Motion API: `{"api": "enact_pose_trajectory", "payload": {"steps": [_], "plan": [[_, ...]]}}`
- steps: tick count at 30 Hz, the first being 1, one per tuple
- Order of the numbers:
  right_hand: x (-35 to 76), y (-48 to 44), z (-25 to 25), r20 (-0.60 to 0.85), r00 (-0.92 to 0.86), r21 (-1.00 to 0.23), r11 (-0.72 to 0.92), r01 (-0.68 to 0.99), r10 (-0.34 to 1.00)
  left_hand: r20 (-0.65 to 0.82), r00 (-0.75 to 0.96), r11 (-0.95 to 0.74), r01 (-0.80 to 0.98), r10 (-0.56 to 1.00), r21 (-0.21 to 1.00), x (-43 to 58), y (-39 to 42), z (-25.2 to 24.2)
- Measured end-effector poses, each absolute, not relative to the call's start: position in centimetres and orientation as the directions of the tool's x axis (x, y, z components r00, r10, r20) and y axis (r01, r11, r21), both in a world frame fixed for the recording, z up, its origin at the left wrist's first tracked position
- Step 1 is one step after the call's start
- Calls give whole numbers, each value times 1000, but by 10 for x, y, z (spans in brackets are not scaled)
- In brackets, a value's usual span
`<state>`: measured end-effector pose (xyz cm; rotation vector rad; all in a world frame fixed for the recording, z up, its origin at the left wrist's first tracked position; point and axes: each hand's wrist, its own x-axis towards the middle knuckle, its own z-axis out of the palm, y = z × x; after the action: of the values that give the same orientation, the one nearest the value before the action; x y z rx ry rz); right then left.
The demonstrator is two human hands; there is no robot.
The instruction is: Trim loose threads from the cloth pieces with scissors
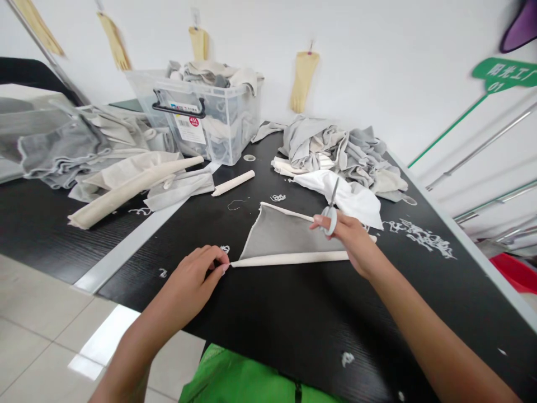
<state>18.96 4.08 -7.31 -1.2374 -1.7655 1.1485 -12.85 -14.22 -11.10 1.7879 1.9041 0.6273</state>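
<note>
A grey piece of thin cloth (289,232) with cream hems along its near and far edges lies flat on the black table. At its near left corner, my left hand (197,280) is closed in a pinch; any loose thread between the fingertips is too small to make out. My right hand (352,240) holds scissors (331,215) by their pale grey handles above the cloth's right part, blades pointing up and away. The right hand and forearm hide part of the cloth's right end. Small thread scraps (278,197) lie just beyond the cloth.
A clear plastic bin (229,129) full of cloth stands at the back. Grey and cream cloths (67,145) are heaped at left, with another pile (319,143) at back right. A tape roll (249,158), a cream roll (234,183) and thread clippings (423,238) lie on the table (268,319).
</note>
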Motion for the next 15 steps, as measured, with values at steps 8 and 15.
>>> {"api": "enact_pose_trajectory", "payload": {"steps": [8,15], "plan": [[145,-62,-61,-478,-747,-852,-450,267,463,-45,-90,95,691,995,716,-122,-144,-109],[118,-82,-77,-606,-768,-688,-622,374,207,-19,-126,99,661,992,743,-119,-145,-108]]}}
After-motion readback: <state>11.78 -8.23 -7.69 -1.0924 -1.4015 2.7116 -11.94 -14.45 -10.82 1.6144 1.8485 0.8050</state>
